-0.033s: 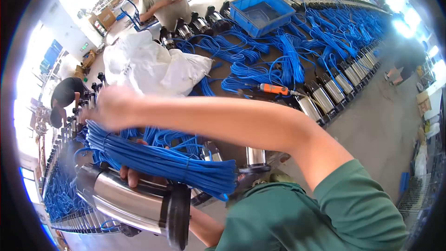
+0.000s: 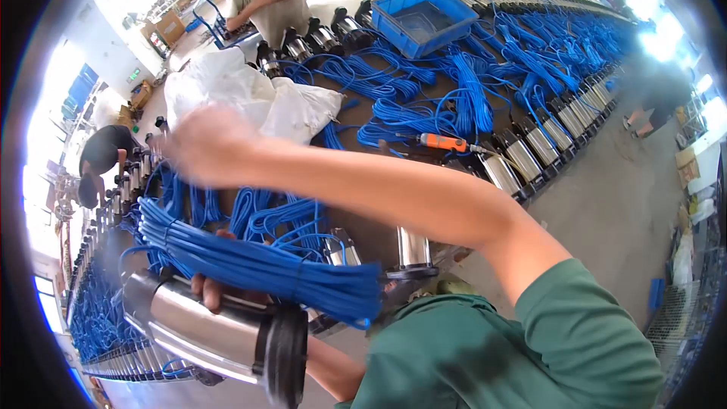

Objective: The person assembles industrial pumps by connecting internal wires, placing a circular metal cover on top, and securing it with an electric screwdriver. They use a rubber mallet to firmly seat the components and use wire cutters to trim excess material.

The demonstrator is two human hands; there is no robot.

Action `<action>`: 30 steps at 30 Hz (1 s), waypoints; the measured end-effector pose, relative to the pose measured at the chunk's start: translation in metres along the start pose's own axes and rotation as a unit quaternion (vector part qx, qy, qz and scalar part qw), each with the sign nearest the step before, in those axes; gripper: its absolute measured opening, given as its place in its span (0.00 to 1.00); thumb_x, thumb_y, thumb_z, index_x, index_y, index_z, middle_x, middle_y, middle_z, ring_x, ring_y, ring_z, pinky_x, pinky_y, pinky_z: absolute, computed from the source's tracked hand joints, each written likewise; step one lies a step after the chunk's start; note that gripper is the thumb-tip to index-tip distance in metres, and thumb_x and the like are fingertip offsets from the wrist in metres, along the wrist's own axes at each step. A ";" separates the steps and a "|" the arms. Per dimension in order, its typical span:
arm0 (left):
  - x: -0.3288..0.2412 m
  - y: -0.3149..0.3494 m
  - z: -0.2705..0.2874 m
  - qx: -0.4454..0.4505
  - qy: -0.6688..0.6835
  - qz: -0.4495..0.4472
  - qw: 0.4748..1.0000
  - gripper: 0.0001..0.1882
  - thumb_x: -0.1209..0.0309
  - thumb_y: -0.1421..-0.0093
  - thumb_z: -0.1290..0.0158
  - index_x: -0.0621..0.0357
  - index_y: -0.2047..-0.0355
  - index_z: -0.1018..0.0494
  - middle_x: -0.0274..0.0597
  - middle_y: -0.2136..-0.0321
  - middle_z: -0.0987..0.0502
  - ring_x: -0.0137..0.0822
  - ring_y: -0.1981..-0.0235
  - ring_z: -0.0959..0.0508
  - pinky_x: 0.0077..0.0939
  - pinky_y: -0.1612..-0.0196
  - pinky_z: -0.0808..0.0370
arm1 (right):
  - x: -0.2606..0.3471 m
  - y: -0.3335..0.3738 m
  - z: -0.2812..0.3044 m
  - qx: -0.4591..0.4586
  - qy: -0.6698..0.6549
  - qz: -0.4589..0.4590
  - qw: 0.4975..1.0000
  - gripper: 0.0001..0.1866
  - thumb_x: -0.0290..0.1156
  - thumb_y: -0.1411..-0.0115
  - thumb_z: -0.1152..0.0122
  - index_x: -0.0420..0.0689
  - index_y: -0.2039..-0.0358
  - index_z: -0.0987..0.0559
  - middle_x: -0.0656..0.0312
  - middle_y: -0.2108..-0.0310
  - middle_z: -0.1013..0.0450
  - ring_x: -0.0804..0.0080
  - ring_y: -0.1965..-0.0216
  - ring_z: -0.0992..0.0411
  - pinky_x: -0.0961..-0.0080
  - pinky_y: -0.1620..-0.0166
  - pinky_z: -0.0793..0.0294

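A steel cylinder (image 2: 204,322) with black ends, looking like a submersible pump, is tilted in front of me. My left hand (image 2: 206,292) comes from beneath and behind it, with fingers curled over its upper side; most of that hand is hidden. Along the top of the pump lies a coiled blue cable bundle (image 2: 257,261), tied in places; fingertips show at its far edge. My right arm reaches across from the right. Smeared by motion, my right hand (image 2: 208,148) is above the bundle's left end, apart from it, and its fingers cannot be made out.
Rows of similar pumps (image 2: 541,142) with blue cable coils (image 2: 473,91) cover the surface ahead. A blue crate (image 2: 424,21), white sacks (image 2: 250,98) and an orange power tool (image 2: 443,142) lie among them. One person (image 2: 269,0) stands behind; another bends (image 2: 106,155) at left.
My right hand has moved up and slightly right, away from the cable bundle's left end. The pump and bundle in front of me have barely shifted.
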State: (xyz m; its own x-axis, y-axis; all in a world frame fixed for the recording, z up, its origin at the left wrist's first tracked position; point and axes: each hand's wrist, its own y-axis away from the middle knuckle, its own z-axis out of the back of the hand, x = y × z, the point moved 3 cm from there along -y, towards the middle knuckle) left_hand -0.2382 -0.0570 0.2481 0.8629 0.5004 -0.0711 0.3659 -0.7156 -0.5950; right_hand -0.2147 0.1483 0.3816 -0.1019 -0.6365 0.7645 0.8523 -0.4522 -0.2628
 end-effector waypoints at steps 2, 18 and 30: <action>-0.019 -0.001 -0.016 0.040 -0.105 0.046 0.993 0.18 0.59 0.26 0.57 0.52 0.42 0.30 0.35 0.52 0.19 0.39 0.36 0.39 0.53 0.32 0.47 | -0.077 0.064 -0.004 -0.166 0.071 0.086 0.980 0.13 0.35 0.42 0.39 0.37 0.63 0.22 0.51 0.64 0.23 0.53 0.60 0.22 0.62 0.57 0.23; 0.048 0.112 -0.009 -0.308 -0.211 0.276 0.886 0.52 0.79 0.57 0.31 0.37 0.32 0.39 0.48 0.42 0.27 0.49 0.42 0.28 0.60 0.39 0.32 | -0.275 0.361 -0.048 0.143 0.160 0.039 0.976 0.20 0.45 0.54 0.24 0.42 0.72 0.20 0.51 0.73 0.22 0.49 0.63 0.23 0.57 0.50 0.26; 0.283 0.177 -0.039 -0.330 -0.204 0.446 0.806 0.47 0.72 0.55 0.33 0.40 0.33 0.38 0.50 0.43 0.26 0.50 0.43 0.27 0.59 0.40 0.31 | -0.271 0.482 0.086 -0.169 0.302 -0.138 0.928 0.26 0.41 0.49 0.26 0.43 0.54 0.22 0.58 0.53 0.24 0.59 0.44 0.30 0.62 0.41 0.30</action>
State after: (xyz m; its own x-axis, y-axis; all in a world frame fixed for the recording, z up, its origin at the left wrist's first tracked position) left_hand 0.0848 -0.0611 0.1535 0.7484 -0.3355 -0.5721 -0.1154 -0.9153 0.3858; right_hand 0.2683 0.1565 0.0989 -0.6480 -0.6558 0.3872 0.5525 -0.7548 -0.3537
